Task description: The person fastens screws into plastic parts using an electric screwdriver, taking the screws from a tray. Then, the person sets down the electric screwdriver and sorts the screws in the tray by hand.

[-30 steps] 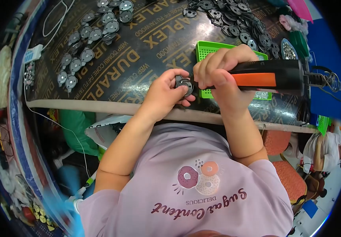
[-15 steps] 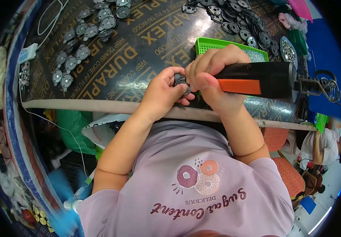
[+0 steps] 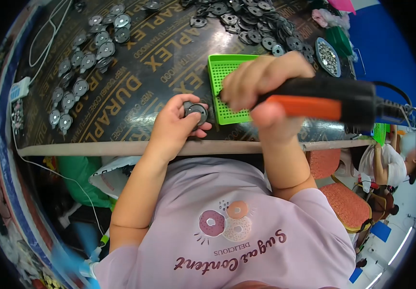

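My left hand (image 3: 171, 123) holds a small round black plastic part (image 3: 197, 114) between thumb and fingers, just above the table's near edge. In my right hand (image 3: 265, 82) is a black electric screwdriver (image 3: 330, 98) with an orange lever, its body lying sideways and its cord running off to the right. That hand is over a green perforated tray (image 3: 214, 89), and covers much of it. The screwdriver's tip is mostly hidden by my fingers, and the hand is somewhat blurred.
Loose rows of similar round parts (image 3: 87, 61) lie on the left of the black table (image 3: 135, 62). A heap of them (image 3: 253, 21) is at the back. A dish of small metal pieces (image 3: 328, 57) stands at the right. Another person (image 3: 386, 164) sits beyond the red chairs (image 3: 345, 202).
My right hand and the screwdriver have moved away from the part to over the green tray. My left hand keeps the part, now with its round face showing. The view has shifted.
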Demonstrator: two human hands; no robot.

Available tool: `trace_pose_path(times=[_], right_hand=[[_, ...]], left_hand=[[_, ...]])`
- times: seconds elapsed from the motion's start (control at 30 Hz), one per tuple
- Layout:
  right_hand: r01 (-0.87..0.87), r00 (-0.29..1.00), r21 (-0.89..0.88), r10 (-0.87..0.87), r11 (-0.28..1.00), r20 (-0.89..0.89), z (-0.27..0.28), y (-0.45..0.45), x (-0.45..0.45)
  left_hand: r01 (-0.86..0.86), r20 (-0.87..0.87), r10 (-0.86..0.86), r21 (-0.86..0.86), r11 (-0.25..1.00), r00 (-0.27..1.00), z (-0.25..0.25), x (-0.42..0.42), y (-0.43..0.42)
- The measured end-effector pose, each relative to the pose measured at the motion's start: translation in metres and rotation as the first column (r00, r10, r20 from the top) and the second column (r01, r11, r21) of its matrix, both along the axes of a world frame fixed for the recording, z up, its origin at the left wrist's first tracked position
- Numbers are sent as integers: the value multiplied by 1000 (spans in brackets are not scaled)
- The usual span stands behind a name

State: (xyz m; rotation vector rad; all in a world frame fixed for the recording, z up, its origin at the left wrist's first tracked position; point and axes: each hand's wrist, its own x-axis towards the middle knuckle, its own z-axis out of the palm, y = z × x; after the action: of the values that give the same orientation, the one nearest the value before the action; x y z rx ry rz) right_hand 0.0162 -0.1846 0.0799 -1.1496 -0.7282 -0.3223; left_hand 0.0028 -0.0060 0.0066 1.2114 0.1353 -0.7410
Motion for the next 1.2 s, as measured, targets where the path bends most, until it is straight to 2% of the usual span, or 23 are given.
trace_pose_path(times=[0.07,0.13,0.17,0.2,0.3,0.4,0.6,0.67,0.77,0.8,0.83,0.87,0.9,0.93,1.03,1.07,1.1,1.17,1.2], right_hand=[[322,946,-89,-324,943,-6,-2,-30,4],[578,783,-314,-620,753,-46,-5,-60,15],[643,715,-293,-692,707,-100,-10,-66,18],[653,701,-268,-699,708,-139,-11,-69,21],[663,692,-205,-694,720,-200,-16,-71,25],[657,689,-267,-705,706,-169,-21,-74,28],[666,664,-290,-724,687,-188,-20,-73,27],[665,658,-326,-733,672,-171,-22,-74,27],[669,645,-313,-736,674,-207,-21,-74,26],[679,656,-252,-724,690,-214,-17,-73,24],[670,675,-205,-700,714,-233,-12,-74,21],[605,749,-117,-613,788,-252,-9,-76,17],[521,835,106,-479,847,-271,-3,-70,17],[403,904,118,-375,907,-205,1,-67,14],[197,958,240,-136,951,-251,3,-35,4],[141,976,209,-100,968,-195,-1,-23,4],[218,961,209,-172,953,-218,-6,-7,2],[213,969,157,-188,964,-161,-20,7,6],[230,961,144,-201,962,-192,-19,14,6]], left_hand=[[-28,29,29,-38,999,999,-1,-3,0],[-59,87,66,-79,995,994,-1,-6,3],[-53,90,60,-83,995,994,-2,-6,4],[-69,92,82,-139,988,992,-4,-5,5],[-94,83,114,-213,972,990,-4,-4,4],[-149,48,166,-251,957,985,-4,0,3],[-145,35,154,-187,972,987,0,2,0],[-129,-28,127,-185,974,992,-4,3,1],[-116,-13,116,-162,980,993,-6,3,0],[-112,-7,112,-137,984,994,-7,3,-1],[-118,1,119,-115,986,993,-7,2,-2],[-118,0,119,-128,985,993,-8,2,-3],[-121,-1,122,-137,983,993,-10,2,-3],[-128,-13,128,-148,981,992,-12,3,-2],[-134,-13,133,-127,983,991,-10,3,-3],[-138,-16,137,-121,983,990,-9,3,-4],[-148,-36,145,-125,981,989,-6,3,-5],[-161,-58,155,-127,979,986,-4,4,-6],[-156,-55,150,-121,980,987,-3,4,-5]])
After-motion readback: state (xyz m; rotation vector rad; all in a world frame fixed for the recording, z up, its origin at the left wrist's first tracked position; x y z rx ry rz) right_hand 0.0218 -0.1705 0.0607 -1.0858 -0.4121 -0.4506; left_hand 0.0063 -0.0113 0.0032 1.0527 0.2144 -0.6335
